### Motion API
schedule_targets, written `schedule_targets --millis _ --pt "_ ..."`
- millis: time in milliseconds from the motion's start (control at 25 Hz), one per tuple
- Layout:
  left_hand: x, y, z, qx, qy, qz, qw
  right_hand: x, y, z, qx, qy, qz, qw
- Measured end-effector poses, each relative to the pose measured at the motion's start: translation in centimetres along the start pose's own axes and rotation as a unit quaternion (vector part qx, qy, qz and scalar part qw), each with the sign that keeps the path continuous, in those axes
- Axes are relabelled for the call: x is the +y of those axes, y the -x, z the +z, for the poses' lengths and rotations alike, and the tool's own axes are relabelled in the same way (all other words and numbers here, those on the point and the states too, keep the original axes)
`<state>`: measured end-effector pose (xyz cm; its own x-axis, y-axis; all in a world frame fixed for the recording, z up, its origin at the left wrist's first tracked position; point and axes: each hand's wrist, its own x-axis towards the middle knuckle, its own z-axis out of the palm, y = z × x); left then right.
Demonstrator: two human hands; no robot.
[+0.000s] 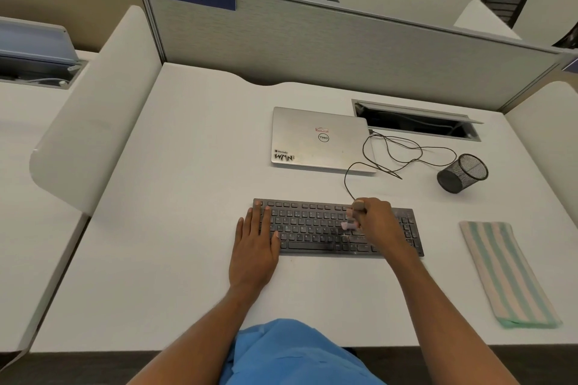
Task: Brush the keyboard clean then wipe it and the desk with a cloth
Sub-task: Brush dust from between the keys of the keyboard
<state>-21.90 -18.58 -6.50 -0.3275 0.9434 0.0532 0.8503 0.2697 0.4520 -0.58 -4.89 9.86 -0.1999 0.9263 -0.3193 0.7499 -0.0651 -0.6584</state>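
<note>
A black keyboard [316, 228] lies flat on the white desk [187, 197], in front of me. My left hand [255, 247] rests flat on the keyboard's left end, fingers straight. My right hand [377, 222] grips a small brush [352, 220] over the right-middle keys, its pale bristles blurred and pointing down at the keys. A folded cloth [503, 272] with green and cream stripes lies on the desk to the right of the keyboard, apart from both hands.
A closed silver laptop [319, 139] sits behind the keyboard, with a thin black cable [403, 156] looping to its right. A black mesh pen cup [463, 172] lies tipped on its side. An open cable slot [416, 120] lies near the grey partition.
</note>
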Motion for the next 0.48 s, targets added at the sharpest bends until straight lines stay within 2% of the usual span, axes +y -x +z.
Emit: schedule_targets --millis 80,280,480 --pt "0.0 0.0 0.1 -0.002 0.000 0.001 1.000 -0.3 0.1 0.3 0.004 -0.004 0.000 1.000" --pt "0.0 0.0 0.1 -0.002 0.000 -0.001 1.000 -2.1 0.6 2.7 -0.062 -0.025 -0.054 0.996" --pt "0.0 0.0 0.1 0.001 0.000 0.001 1.000 0.9 -0.4 0.5 -0.011 -0.025 0.010 1.000"
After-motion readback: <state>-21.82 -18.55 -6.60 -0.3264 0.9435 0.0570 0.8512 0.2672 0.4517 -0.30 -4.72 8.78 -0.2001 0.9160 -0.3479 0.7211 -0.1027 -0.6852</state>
